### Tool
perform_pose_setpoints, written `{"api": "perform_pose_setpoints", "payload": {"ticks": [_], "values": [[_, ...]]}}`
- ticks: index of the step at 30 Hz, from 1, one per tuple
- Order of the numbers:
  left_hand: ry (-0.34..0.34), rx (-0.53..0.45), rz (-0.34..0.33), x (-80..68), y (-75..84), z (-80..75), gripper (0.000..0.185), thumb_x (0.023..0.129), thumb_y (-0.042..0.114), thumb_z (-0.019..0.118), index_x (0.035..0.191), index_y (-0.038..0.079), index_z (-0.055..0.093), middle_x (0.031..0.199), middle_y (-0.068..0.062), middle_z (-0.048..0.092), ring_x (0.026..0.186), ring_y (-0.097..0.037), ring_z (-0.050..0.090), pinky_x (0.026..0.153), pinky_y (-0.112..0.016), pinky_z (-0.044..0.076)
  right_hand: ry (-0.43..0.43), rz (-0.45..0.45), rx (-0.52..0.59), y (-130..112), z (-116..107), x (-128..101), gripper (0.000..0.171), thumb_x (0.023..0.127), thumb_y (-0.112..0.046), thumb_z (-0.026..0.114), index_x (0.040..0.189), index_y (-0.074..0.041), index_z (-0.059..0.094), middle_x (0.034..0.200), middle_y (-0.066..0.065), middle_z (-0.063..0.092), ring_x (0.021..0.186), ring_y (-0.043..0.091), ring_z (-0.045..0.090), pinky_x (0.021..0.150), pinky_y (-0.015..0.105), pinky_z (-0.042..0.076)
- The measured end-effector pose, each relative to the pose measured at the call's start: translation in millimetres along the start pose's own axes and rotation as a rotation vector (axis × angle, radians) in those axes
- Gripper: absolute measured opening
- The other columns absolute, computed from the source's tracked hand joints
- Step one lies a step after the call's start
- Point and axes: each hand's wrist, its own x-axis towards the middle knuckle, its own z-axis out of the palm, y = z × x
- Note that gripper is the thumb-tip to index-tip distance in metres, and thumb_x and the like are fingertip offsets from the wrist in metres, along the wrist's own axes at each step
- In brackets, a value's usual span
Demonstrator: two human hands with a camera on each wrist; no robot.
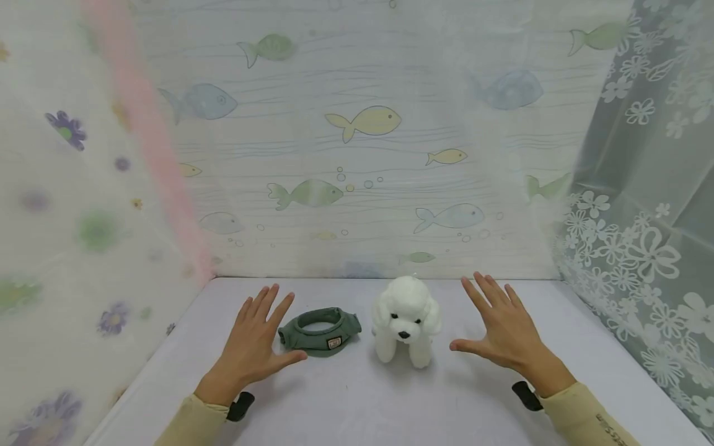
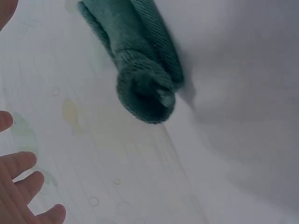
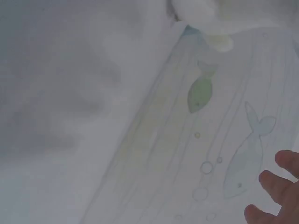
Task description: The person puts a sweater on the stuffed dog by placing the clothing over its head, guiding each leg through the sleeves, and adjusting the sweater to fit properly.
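A white plush dog point(image 1: 405, 322) stands upright on the white table, its face toward me. To its left lies a small green knitted garment point(image 1: 318, 339), with a wide round opening and a little label on its front; its rolled sleeve end point(image 2: 147, 95) shows close up in the left wrist view. My left hand point(image 1: 253, 344) hovers just left of the garment, fingers straight and spread, holding nothing. Right of the dog, my right hand point(image 1: 502, 331) is likewise spread and holds nothing. Part of the dog's white fur point(image 3: 201, 14) appears at the top of the right wrist view.
The white tabletop point(image 1: 368, 409) runs back to a curtain point(image 1: 362, 155) printed with fish. A flowered curtain point(image 1: 67, 248) hangs along the left side, and a sheer one with white flowers point(image 1: 652, 248) along the right.
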Motion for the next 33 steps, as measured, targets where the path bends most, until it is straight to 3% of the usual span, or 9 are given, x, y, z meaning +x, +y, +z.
{"api": "perform_pose_setpoints", "payload": {"ticks": [6, 15, 26, 33], "values": [[0.057, -0.077, 0.046, 5.4, 10.6, -4.8, 0.103, 0.071, 0.074, 0.065, 0.148, 0.013, 0.034, 0.15, -0.018, 0.03, 0.137, -0.038, 0.029, 0.107, -0.058, 0.024, 0.093, -0.064, 0.125, -16.6, -3.9, 11.1, 0.119, 0.059, -0.076, 0.071, 0.152, -0.017, 0.026, 0.153, 0.011, 0.03, 0.138, 0.033, 0.03, 0.109, 0.052, 0.024], [0.097, -0.165, 0.092, 12.6, 24.5, -12.7, 0.092, 0.076, 0.065, 0.067, 0.144, 0.009, 0.04, 0.149, -0.018, 0.033, 0.135, -0.034, 0.034, 0.107, -0.055, 0.027, 0.164, -0.173, 0.247, -50.8, -12.0, 37.2, 0.111, 0.064, -0.073, 0.071, 0.15, -0.014, 0.031, 0.152, 0.007, 0.033, 0.137, 0.031, 0.032, 0.105, 0.053, 0.03], [0.136, -0.183, 0.126, 16.8, 32.1, -20.3, 0.087, 0.079, 0.063, 0.066, 0.141, 0.006, 0.043, 0.146, -0.018, 0.038, 0.132, -0.034, 0.038, 0.106, -0.053, 0.03, 0.155, -0.266, 0.258, -85.5, -13.9, 66.4, 0.101, 0.071, -0.073, 0.064, 0.148, -0.016, 0.034, 0.152, 0.007, 0.033, 0.139, 0.029, 0.029, 0.109, 0.05, 0.027], [0.13, -0.186, 0.125, 15.8, 30.5, -23.6, 0.086, 0.076, 0.055, 0.074, 0.139, 0.004, 0.046, 0.144, -0.018, 0.04, 0.131, -0.034, 0.039, 0.105, -0.052, 0.031, 0.152, -0.319, 0.245, -104.7, -10.5, 80.4, 0.097, 0.074, -0.071, 0.063, 0.148, -0.014, 0.035, 0.15, 0.008, 0.035, 0.139, 0.03, 0.03, 0.112, 0.046, 0.023]]}}
